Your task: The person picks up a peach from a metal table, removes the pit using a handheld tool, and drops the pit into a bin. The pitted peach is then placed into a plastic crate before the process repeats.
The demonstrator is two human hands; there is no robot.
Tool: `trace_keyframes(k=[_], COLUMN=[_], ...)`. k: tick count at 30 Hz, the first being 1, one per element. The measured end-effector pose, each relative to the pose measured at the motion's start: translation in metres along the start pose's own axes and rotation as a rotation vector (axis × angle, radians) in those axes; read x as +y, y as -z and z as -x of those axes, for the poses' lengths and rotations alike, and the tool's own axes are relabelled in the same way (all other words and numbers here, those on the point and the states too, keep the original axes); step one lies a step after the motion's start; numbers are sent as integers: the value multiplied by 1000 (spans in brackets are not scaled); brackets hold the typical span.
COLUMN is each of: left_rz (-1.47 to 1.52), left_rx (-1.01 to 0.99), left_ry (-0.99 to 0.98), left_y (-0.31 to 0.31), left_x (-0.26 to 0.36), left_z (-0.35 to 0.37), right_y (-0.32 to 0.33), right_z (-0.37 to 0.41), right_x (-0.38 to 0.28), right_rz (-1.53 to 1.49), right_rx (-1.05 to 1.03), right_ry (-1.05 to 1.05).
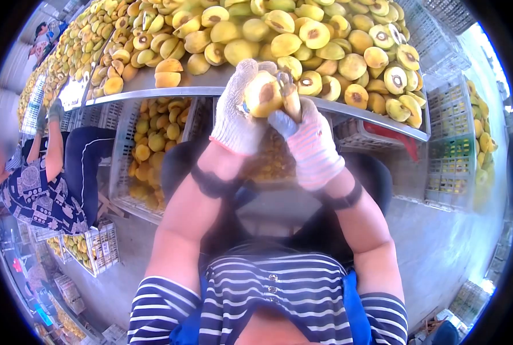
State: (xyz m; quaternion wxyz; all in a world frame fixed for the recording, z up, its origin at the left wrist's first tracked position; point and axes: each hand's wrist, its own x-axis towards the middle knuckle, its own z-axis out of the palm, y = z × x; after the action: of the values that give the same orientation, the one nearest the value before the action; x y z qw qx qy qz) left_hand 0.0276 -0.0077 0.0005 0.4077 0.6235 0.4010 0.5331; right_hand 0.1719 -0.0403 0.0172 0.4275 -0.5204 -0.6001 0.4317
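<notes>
My left hand, in a white knitted glove, is closed around a yellow peach half whose cut face with its brown centre shows. Close beside the peach, my right hand, in a pink-and-grey striped glove, grips a small pitting tool. Its tan shaft points away from me, and its tip lies near the fruit's edge; its exact shape is blurred. Both hands are above the near metal edge of a table heaped with halved peaches, some with pits showing.
Under the table at left stands a crate of peaches. At right are stacked plastic crates and a red item below the table edge. Another person sits at the left by the same table, with a fruit crate behind.
</notes>
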Motion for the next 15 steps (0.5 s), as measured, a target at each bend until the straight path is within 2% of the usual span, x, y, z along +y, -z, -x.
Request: trace_keyframes(k=[1, 2, 4, 5, 8, 9, 10, 11, 13, 14, 15], left_rz=[548, 549, 714, 593, 675, 673, 745, 817, 748, 680, 681], left_rx=[113, 113, -59, -17, -11, -6, -3, 0, 15, 22, 24], left_ry=[174, 178, 95, 103, 220, 222, 277, 329, 356, 385, 387], left_y=[1, 1, 1, -5, 1, 4, 7, 9, 11, 11, 16], left_x=[7, 12, 18, 24, 17, 17, 18, 18, 20, 19, 17], left_z=[-2, -3, -5, -6, -4, -3, -2, -1, -1, -1, -1], right_y=[6, 6, 6, 6, 3, 2, 1, -3, -11, -9, -5], right_z=[2, 3, 3, 2, 0, 0, 0, -1, -1, 0, -1], right_x=[-9, -4, 5, 7, 8, 3, 1, 13, 43, 44, 32], right_rz=[16, 16, 169, 171, 133, 124, 116, 117, 90, 90, 490], right_rx=[-58, -58, -79, -76, -155, -234, -314, -321, -368, -371, -372], right_ry=[-29, -33, 88, 84, 3, -81, -167, -167, 283, 281, 550])
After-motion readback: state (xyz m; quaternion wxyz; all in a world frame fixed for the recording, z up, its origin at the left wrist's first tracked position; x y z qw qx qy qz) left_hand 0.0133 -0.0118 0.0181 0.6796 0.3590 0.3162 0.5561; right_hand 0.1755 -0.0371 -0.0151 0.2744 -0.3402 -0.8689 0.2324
